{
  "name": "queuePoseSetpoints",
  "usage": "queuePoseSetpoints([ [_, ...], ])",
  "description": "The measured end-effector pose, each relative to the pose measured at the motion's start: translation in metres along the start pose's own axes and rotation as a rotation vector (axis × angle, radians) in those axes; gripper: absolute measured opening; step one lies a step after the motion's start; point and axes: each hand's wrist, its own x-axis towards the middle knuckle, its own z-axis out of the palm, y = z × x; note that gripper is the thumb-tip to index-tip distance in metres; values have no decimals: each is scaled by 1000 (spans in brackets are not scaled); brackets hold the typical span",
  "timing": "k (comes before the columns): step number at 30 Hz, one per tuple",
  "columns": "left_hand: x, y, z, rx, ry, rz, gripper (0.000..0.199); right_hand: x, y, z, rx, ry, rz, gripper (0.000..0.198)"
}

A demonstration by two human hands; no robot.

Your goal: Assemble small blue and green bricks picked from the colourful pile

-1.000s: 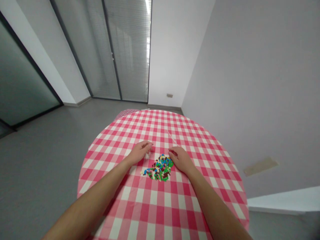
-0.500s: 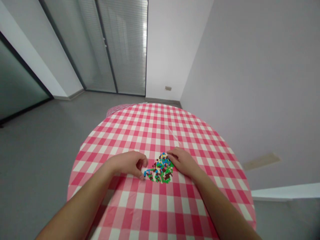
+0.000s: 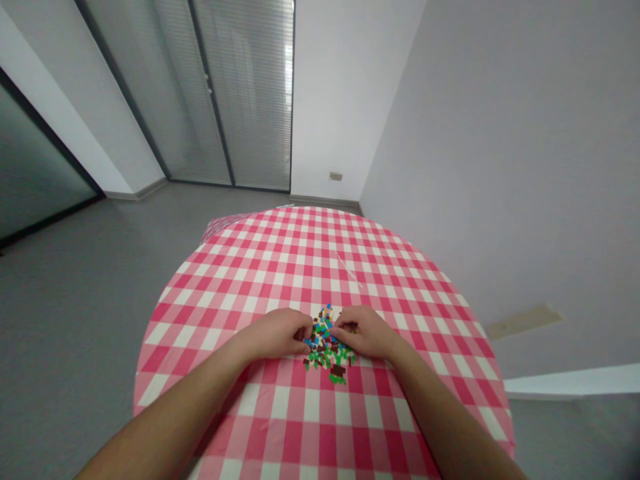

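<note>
A loose pile of small toy building bricks (image 3: pixel 323 347) in blue, green, brown, white and yellow lies near the middle of the table. On its left edge rests my left hand (image 3: pixel 285 333), fingers curved and thumb apart from them, touching the bricks. From the other side my right hand (image 3: pixel 367 331) reaches into the pile, its thumb and bent fingers drawn together over the bricks. Whatever lies between those fingertips is too small to make out. Several green pieces and a larger brown piece (image 3: pixel 338 370) sit at the near edge of the pile.
The round table wears a pink-and-white checked tablecloth (image 3: pixel 280 267). Beyond it are a glass partition with blinds (image 3: pixel 250 100) and a white wall with a socket (image 3: pixel 335 177). Another wall (image 3: pixel 525 167) stands close on the right. Grey floor (image 3: pixel 75 300) shows on the left.
My left hand has moved right, up to the pile. The right hand's fingers have curled in over the bricks. The pile has shifted, with some pieces spread toward the near side.
</note>
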Motion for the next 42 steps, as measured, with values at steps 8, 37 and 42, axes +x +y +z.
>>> queuePoseSetpoints([
  [8, 23, -10, 18, -199, 383, -78, 19, 12, 14, 12, 15, 274, 92, 33],
  [37, 27, -18, 20, -148, 391, -46, 16, 14, 16, 21, 199, 403, 37, 20],
  [42, 27, -18, 21, -175, 437, -7, 23, 11, 3, 19, 343, 386, 38, 9],
])
